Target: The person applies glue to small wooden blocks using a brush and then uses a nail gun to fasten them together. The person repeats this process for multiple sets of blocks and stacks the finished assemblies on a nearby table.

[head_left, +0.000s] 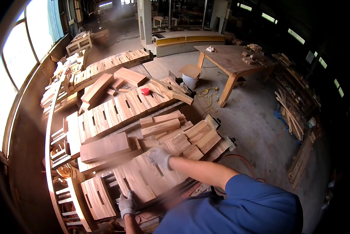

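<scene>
Both of my hands wear pale grey work gloves. My left hand (126, 204) is at the near left end of a row of light-brown wooden boards (138, 183), beside a gap in the row. Its thumb and fingers are apart, touching the board edge. Farther right, my right hand (159, 157) rests on top of the same row, with its fingers spread over the wood; the fingertips are slightly blurred. Short wooden blocks (208, 141) lie at the row's right end. Just beyond my hands, a thick plank (105, 147) lies across other pieces.
Another slatted row of boards (122, 109) runs behind, bearing a red tape measure (145, 91) and a shaped wooden piece (173, 93). A white bucket (190, 81), a yellow cord (207, 97) and a wooden table (237, 58) stand to the right. Windows (21, 50) line the left.
</scene>
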Action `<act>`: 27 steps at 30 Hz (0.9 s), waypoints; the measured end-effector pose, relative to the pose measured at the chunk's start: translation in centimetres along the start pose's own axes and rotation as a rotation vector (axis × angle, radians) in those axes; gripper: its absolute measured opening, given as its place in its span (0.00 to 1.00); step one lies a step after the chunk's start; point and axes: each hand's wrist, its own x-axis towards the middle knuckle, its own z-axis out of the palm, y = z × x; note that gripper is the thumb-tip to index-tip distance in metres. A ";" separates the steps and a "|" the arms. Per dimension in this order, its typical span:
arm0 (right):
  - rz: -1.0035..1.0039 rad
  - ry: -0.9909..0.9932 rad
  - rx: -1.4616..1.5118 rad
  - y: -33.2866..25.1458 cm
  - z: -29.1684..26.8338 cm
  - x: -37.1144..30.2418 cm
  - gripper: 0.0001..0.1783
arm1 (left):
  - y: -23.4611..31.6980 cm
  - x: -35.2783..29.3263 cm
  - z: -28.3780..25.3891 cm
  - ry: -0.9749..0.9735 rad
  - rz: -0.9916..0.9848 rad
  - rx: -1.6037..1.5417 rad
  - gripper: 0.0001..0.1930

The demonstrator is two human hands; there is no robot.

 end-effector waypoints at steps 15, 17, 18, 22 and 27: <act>-0.136 -0.398 -0.579 6.2 -0.5 -11.6 0.19 | -8.6 2.5 2.5 -0.030 0.129 -0.782 0.12; -0.007 -0.434 -0.302 6.8 -1.2 -12.0 0.19 | -1.2 -2.9 -0.8 -0.020 0.160 -0.926 0.11; 0.004 -0.440 -0.269 6.7 -0.7 -12.2 0.17 | -0.1 -4.4 -1.7 -0.032 0.189 -0.921 0.11; -0.107 -0.478 -0.244 5.4 2.4 -13.1 0.22 | 3.5 -9.6 -3.8 -0.212 0.285 -0.865 0.17; 0.174 -0.376 0.016 2.3 1.6 -14.4 0.23 | 7.1 -10.6 -2.0 -0.267 0.350 -0.656 0.22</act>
